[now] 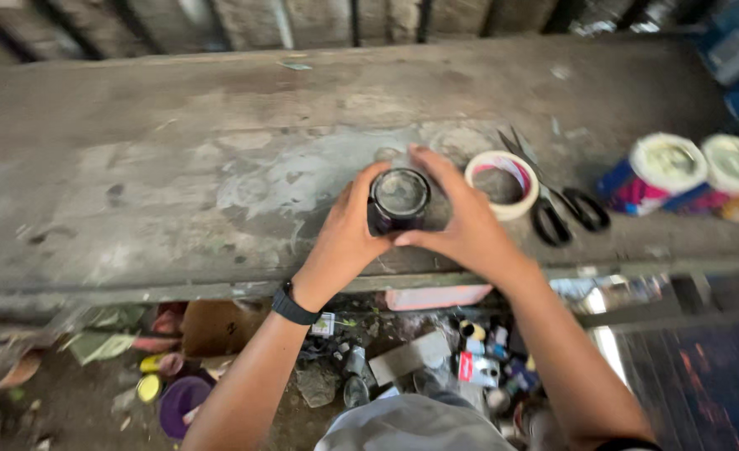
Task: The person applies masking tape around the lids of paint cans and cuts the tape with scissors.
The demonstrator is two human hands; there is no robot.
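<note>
A small dark round can (399,200) with a greyish lid stands near the front edge of a worn, stained grey workbench (177,167). My left hand (349,232) wraps its left side, and a black band sits on that wrist. My right hand (457,219) grips its right side, fingers curled over the rim. Both hands hold the can between them.
Right of the can lie a roll of pale tape (501,184) and black-handled scissors (557,205). Two white-lidded colourful cans (695,171) lie at the far right. Under the bench sit clutter, small tins, a purple bowl (179,405) and cardboard.
</note>
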